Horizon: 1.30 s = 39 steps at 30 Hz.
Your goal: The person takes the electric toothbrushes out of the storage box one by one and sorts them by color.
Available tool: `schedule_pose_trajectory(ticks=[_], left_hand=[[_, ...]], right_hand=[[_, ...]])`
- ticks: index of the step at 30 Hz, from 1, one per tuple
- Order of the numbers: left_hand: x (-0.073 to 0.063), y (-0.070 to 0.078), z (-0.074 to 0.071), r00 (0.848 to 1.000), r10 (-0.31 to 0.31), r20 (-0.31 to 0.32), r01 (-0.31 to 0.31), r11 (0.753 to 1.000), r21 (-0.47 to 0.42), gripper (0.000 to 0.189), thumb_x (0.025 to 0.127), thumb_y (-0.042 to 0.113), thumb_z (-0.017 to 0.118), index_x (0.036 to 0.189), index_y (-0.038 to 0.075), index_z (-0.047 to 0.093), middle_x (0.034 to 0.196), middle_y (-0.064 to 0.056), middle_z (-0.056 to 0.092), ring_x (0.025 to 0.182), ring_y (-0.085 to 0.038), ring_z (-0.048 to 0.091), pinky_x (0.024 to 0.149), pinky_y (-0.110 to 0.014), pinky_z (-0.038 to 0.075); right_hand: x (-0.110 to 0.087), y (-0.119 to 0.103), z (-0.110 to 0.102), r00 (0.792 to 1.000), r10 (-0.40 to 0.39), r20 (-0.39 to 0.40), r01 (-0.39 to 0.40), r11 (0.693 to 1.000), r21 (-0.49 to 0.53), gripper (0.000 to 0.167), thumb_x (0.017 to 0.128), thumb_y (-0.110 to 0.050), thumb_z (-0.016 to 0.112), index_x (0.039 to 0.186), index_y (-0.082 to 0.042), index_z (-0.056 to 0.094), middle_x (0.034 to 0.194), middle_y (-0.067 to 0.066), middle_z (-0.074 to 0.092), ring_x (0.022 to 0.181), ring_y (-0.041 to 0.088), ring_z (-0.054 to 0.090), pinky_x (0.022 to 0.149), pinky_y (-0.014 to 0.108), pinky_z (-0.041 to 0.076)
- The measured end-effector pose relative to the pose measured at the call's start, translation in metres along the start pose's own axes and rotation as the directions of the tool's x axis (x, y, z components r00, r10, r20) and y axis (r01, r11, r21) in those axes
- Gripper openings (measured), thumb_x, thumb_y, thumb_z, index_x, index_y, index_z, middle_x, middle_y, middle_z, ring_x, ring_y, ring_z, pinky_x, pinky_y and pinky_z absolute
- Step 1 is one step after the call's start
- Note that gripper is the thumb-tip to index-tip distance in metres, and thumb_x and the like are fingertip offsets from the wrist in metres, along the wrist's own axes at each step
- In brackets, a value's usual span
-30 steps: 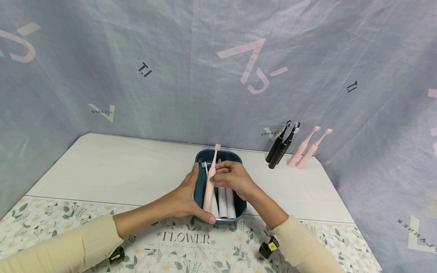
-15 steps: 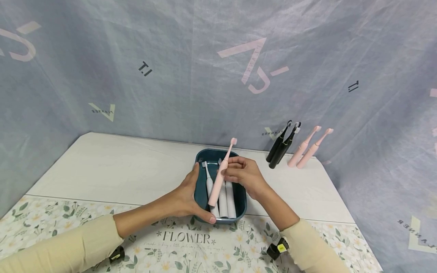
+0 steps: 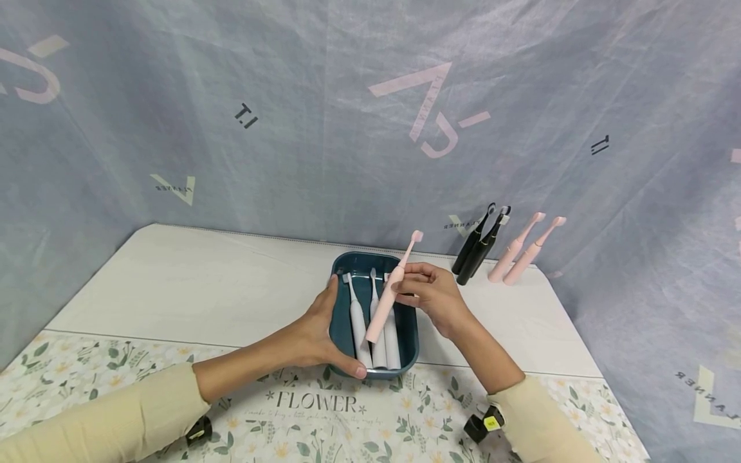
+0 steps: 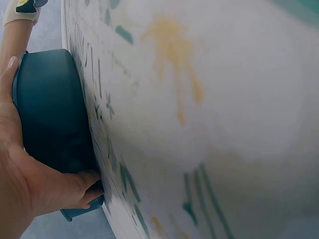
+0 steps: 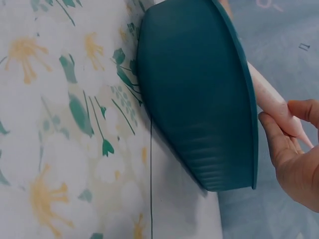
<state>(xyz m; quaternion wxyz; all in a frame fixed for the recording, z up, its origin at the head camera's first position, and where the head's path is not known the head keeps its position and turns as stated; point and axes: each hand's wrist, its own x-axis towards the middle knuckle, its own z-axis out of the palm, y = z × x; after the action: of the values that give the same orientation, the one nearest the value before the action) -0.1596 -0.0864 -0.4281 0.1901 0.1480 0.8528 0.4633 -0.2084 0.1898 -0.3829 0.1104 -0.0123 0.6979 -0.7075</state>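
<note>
My right hand (image 3: 431, 296) pinches a pink electric toothbrush (image 3: 386, 302) by its handle, tilted with the head up and to the right, above a dark teal bin (image 3: 410, 347). In the right wrist view the toothbrush (image 5: 269, 94) shows past the bin's rim. Inside the bin lie several white electric toothbrushes (image 3: 359, 325) side by side, partly covered by the pink one. My left hand (image 3: 321, 331) grips the bin's left side, its thumb over the front rim. In the left wrist view its fingers (image 4: 82, 191) curl against the bin wall (image 4: 55, 109).
Black electric toothbrushes (image 3: 477, 251) stand upright at the back right of the table. Two pink toothbrushes (image 3: 521, 254) stand beside them. A floral mat (image 3: 301, 424) covers the front of the white table (image 3: 231, 283), and a grey printed cloth (image 3: 324, 128) hangs behind.
My right hand has carried the pink toothbrush rightward and a little up from the bin's left side, tilting it further right. More of the white toothbrushes show. My left hand and the bin keep their place.
</note>
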Motion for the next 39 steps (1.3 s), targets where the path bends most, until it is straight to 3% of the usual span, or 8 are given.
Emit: schedule_pose_trajectory(ticks=[21,39], left_hand=[[-0.001,-0.002,0.001,1.000,0.005,-0.001,-0.005,1.000,-0.015,0.182,0.060,0.057,0.112,0.180,0.028,-0.022,0.190,-0.016,-0.015,0.178,-0.045,-0.002,0.135,-0.074,0.028],[-0.001,-0.004,0.001,1.000,0.014,-0.003,-0.014,1.000,-0.008,0.181,0.061,0.058,0.112,0.180,0.028,-0.021,0.191,-0.014,-0.014,0.178,-0.044,-0.001,0.135,-0.073,0.030]], right_hand=[[-0.013,-0.015,-0.035,0.998,-0.054,-0.041,0.056,0.997,0.048,0.049,0.103,0.006,0.071,0.149,0.010,0.054,0.109,-0.005,0.081,0.107,0.011,0.082,0.097,0.036,0.069],[-0.025,-0.023,-0.063,0.991,-0.088,-0.098,0.097,0.992,0.083,0.033,0.105,0.007,0.067,0.137,0.003,0.057,0.105,-0.006,0.083,0.105,0.013,0.084,0.096,0.034,0.069]])
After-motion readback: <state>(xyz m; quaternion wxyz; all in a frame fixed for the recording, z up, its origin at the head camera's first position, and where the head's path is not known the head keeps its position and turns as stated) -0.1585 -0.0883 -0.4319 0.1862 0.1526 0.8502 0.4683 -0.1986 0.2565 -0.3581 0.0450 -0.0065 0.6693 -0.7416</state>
